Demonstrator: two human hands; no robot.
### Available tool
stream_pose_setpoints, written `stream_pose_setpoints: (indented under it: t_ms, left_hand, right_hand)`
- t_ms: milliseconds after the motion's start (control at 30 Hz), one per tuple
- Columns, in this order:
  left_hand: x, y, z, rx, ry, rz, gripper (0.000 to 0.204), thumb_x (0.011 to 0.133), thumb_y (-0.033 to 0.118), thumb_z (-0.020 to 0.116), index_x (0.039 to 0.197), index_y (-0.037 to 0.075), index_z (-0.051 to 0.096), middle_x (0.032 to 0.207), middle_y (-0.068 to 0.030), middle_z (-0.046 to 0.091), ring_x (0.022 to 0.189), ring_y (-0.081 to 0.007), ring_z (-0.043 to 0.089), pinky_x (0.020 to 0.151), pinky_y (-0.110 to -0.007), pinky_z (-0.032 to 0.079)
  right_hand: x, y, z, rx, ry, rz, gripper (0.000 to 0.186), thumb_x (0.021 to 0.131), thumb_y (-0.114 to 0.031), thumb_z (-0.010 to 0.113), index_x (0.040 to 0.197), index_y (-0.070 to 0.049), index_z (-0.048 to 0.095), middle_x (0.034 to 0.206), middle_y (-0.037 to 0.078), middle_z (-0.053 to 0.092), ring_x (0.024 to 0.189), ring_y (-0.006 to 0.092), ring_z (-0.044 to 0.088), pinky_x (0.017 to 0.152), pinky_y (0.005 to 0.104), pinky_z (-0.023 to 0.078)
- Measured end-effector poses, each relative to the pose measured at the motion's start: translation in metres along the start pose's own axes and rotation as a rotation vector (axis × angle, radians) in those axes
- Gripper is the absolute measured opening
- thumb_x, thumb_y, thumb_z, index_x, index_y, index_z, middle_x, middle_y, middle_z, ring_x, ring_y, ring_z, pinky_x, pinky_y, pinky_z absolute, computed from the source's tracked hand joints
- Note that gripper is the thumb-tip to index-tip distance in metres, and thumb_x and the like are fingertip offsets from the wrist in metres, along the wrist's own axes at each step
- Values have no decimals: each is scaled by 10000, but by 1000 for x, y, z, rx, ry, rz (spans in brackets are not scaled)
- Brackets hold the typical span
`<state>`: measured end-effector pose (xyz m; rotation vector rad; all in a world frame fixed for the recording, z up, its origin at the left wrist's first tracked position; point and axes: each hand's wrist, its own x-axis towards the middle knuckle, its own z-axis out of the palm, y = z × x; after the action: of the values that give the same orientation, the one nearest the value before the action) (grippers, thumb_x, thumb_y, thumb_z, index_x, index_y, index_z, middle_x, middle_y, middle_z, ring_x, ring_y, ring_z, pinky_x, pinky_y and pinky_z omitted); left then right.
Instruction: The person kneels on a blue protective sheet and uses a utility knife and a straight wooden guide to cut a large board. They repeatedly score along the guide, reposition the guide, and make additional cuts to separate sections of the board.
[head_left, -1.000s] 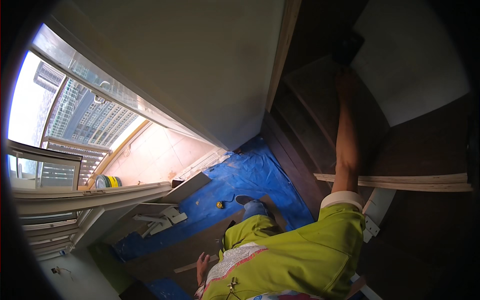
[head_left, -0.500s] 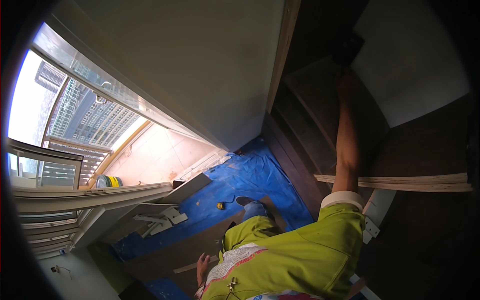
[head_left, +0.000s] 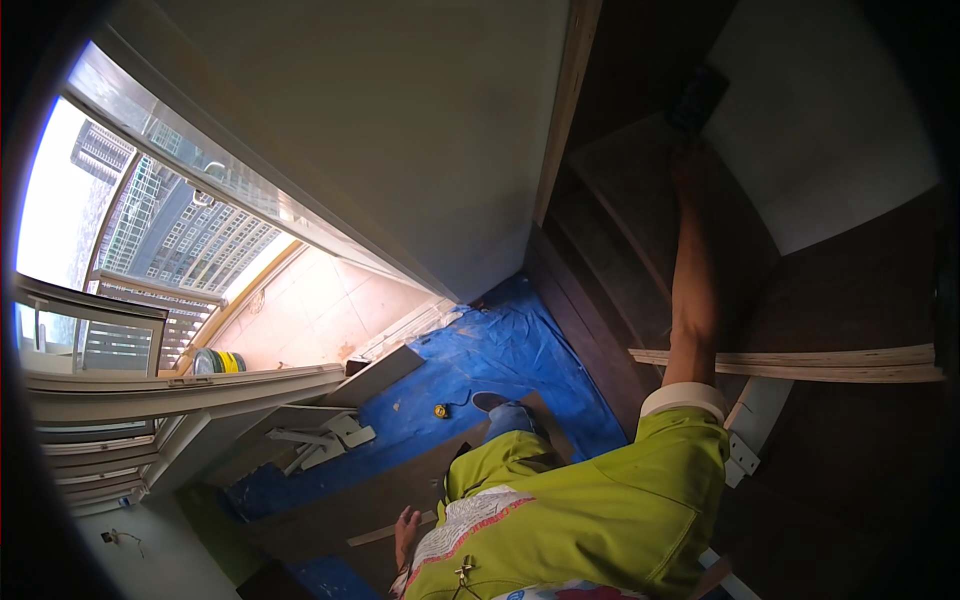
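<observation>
Outwardly, at the far left of the frame, a window [head_left: 150, 200] looks onto tall buildings, and a round roll [head_left: 222, 362] with a yellow and green band sits by its lower edge. Farther right, pale flat pieces [head_left: 330, 440] lie on the floor. A light wooden strip [head_left: 366, 535] lies near the bottom, just left of the person's left hand [head_left: 407, 524], which hangs at the person's side; its grip is loose, fingers slightly bent, with nothing visible in it. A small yellow object [head_left: 441, 411] rests on blue sheeting [head_left: 510, 320], near the person's shoe [head_left: 487, 401]. Toward the upper right, the right hand [head_left: 691, 168] reaches deep into a dark cabinet [head_left: 630, 170]. Shadow hides its fingers, so how far its grip is closed cannot be told. A dark object [head_left: 700, 97] is just beyond that hand, beside a pale panel [head_left: 830, 130]; whether the two touch is unclear. Below, layered board edges [head_left: 850, 365] run rightward from the forearm [head_left: 692, 290], above a white bracket [head_left: 742, 457].
</observation>
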<state>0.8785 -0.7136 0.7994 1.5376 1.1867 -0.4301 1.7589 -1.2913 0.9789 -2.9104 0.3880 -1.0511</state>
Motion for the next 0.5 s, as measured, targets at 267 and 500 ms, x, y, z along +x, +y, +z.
stream_pose_setpoints:
  t_ms: [267, 500]
  left_hand:
    - [7, -10, 0, -80, 4, -5, 705, 961, 305, 720, 1486, -58, 420, 1209, -179, 675, 963, -187, 680, 824, -337, 558]
    - [7, -16, 4, -131, 6, -5, 717, 957, 293, 727, 1493, -60, 406, 1142, -149, 690, 943, -168, 665, 822, -321, 550]
  right_hand:
    - [1, -10, -17, 13, 38, -1, 463, 989, -424, 536, 1286, -85, 639, 1168, 244, 661, 1071, 442, 642, 928, 551, 510]
    - [3, -3, -14, 69, 46, -10, 438, 952, -398, 580, 1243, -77, 647, 1135, 211, 668, 1033, 427, 653, 888, 557, 517]
